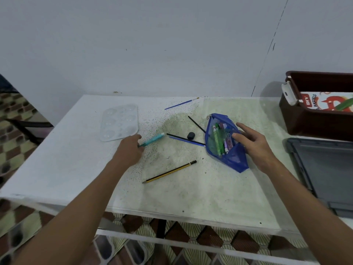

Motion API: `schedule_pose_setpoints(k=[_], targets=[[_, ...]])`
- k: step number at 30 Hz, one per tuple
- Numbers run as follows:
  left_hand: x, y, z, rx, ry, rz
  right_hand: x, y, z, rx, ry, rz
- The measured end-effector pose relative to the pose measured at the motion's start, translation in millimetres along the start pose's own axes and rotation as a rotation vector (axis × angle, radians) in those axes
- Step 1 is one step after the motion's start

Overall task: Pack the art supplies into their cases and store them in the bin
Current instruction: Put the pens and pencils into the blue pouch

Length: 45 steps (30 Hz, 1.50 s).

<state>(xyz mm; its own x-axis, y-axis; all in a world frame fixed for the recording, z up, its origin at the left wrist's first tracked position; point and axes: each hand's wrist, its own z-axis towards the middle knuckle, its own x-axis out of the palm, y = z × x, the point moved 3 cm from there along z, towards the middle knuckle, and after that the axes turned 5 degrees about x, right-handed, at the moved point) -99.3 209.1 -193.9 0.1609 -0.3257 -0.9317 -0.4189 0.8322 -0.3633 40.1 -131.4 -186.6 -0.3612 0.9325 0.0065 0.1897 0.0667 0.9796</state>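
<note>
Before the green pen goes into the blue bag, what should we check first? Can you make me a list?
1. Left hand has the teal pen: ok, fingers are curled round its near end.
2. Blue pouch is open: ok, markers show inside through the mouth.
3. Right hand steadies the pouch: ok, fingers rest on its edge and hold the mouth apart.
4. Path from pen to pouch: not ok, a black eraser and thin brushes lie between them, so lift over.
5. Room inside the pouch: cannot tell.
6. Bin is ready: ok, it is open, with a pastels box inside.
</note>
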Motion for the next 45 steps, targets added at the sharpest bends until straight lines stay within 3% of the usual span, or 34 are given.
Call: schedule_pose_setpoints(k=[8, 15, 27, 32, 37, 40, 45], targets=[[3, -36, -34, 0.281, 0.184, -0.036, -1, -2, 2, -0.013, -0.002, -0.029], [21, -50, -54, 0.352, 0.347, 0.037, 0, -3, 1, -0.027, -0.01, -0.036], [24, -67, -40, 0.354, 0.323, 0.027, -3, -2, -2, -0.011, -0.042, -0.022], [2, -100, -14, 0.191, 0.2, -0.29, -8, -1, -1, -0.007, -0.046, -0.029], [8, -160, 7, -0.06, 0.468, -0.688, -13, -1, 1, -0.001, -0.039, -0.06], [26, -192, 16, -0.139, 0.538, -0.782, -17, -1, 2, 0.0, -0.043, -0.084], [49, -225, 23, -0.153, 0.461, -0.779, -25, -4, 4, 0.023, -0.061, -0.094]])
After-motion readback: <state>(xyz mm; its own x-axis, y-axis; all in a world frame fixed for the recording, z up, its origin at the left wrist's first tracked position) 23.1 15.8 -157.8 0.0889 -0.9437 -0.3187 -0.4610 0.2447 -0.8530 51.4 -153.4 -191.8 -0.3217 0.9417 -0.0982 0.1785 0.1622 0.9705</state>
